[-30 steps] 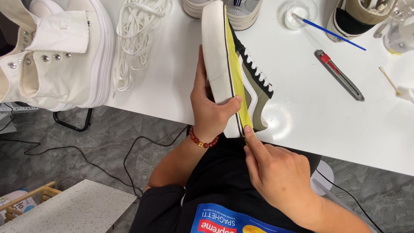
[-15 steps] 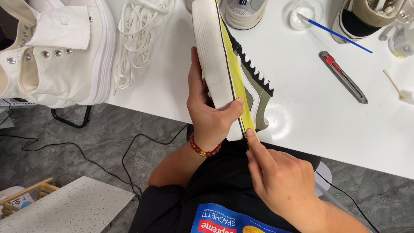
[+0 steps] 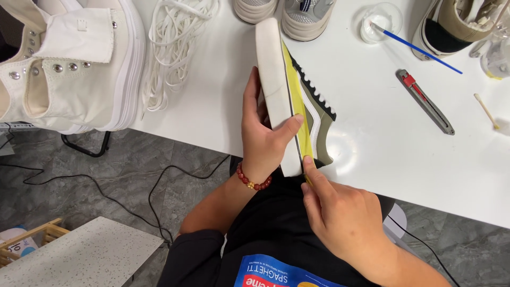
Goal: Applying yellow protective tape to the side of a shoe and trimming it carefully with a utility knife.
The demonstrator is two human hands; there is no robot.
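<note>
An olive low-top sneaker (image 3: 319, 114) with a thick white sole (image 3: 272, 79) lies on its side at the near edge of the white table (image 3: 382, 154). A strip of yellow tape (image 3: 295, 101) runs along the seam between sole and upper. My left hand (image 3: 263, 133), with a red bead bracelet on the wrist, grips the sole, thumb pressed on the tape. My right hand (image 3: 345, 218) pinches the tape's near end at the heel with its fingertips.
A white high-top platform shoe (image 3: 64, 69) and a bundle of white laces (image 3: 175, 48) lie at the left. Farther back are grey sneakers (image 3: 287, 13), a glass dish (image 3: 380, 21) with a blue brush, a utility knife (image 3: 425, 101), a cotton swab (image 3: 486, 111), another shoe (image 3: 457, 24).
The sneaker and both hands stay in nearly the same hold. My left thumb has slid a little along the tape; the right hand still pinches the tape end.
</note>
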